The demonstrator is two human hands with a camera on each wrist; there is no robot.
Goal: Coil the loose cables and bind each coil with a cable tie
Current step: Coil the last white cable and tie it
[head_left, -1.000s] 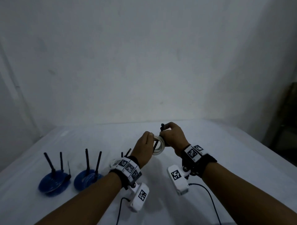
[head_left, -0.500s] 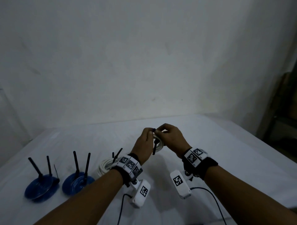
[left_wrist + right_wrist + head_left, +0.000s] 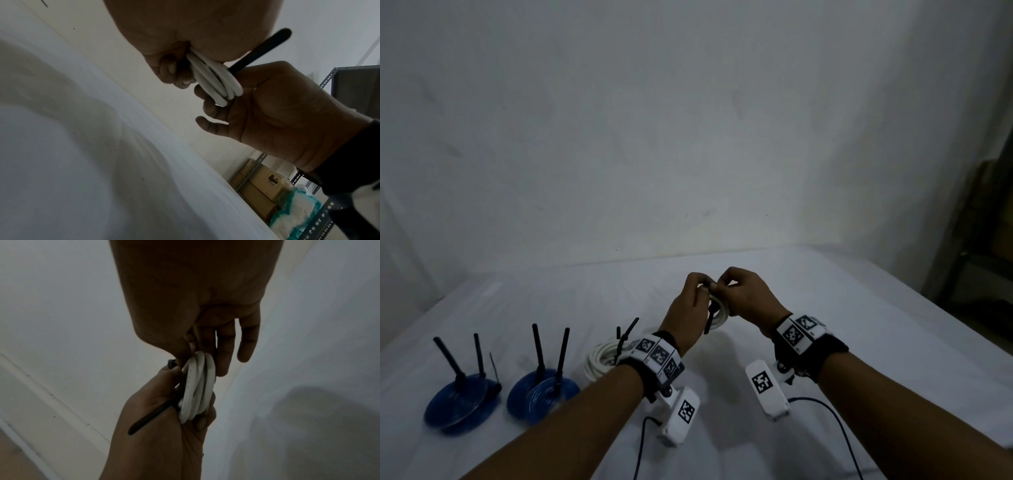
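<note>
Hands meet above the white table (image 3: 808,342): left hand (image 3: 686,310) and right hand (image 3: 751,298) both grasp a small white cable coil (image 3: 719,313), pinching a black cable tie (image 3: 709,317) around it. Left, near the edge, lie a tied white coil (image 3: 599,359) and two blue coils (image 3: 462,401).

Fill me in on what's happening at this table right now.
A person is binding a small white cable coil with a black cable tie, holding it up above the white table. The left hand and the right hand both grip the coil and pinch the tie at its top, while the tie's loose tail hangs down. Further left, two blue coils and another white coil lie on the table with black ties sticking up.
</note>
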